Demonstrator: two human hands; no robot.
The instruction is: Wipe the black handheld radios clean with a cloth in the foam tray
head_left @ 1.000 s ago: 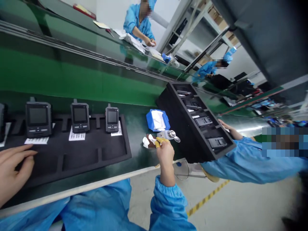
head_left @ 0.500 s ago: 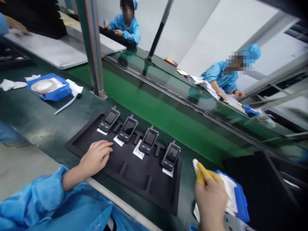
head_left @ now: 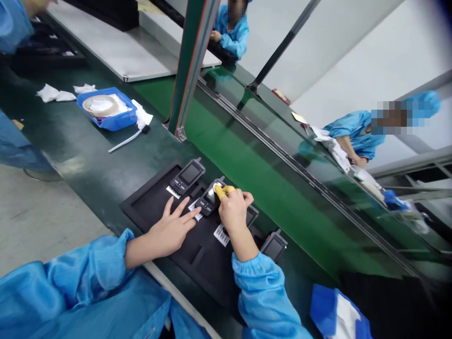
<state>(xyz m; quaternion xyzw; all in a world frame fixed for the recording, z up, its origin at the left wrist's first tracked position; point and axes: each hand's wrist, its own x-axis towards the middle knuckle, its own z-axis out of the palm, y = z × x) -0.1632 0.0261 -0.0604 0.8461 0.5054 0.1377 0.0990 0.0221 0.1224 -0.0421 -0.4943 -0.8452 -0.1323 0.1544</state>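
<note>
A black foam tray (head_left: 141, 202) holds several handheld radios with screens and stub antennas. My right hand (head_left: 233, 209), with yellow finger cots on its fingers, presses a small white wipe (head_left: 215, 187) on the screen of the second radio (head_left: 205, 205); most of the wipe is hidden by the fingers. My left hand (head_left: 169, 233) is spread open over the tray, a fingertip at the lower edge of that same radio. To the left lies the first radio (head_left: 188, 175). The third radio (head_left: 252, 215) is partly behind my right hand, and the fourth (head_left: 274, 246) partly behind my sleeve. Barcode labels (head_left: 221, 235) lie below some radios.
A blue bin (head_left: 120, 120) with a tape roll stands at the left, near a white-handled brush (head_left: 127, 140). Another blue bin (head_left: 323, 308) with white wipes is at lower right. A green post (head_left: 187, 66) rises behind the tray. Co-workers sit across the bench.
My right hand has moved left with the wipe, from beside the right-hand bin onto the second radio's screen. My left hand has spread its fingers beside that radio. The view has swung left.
</note>
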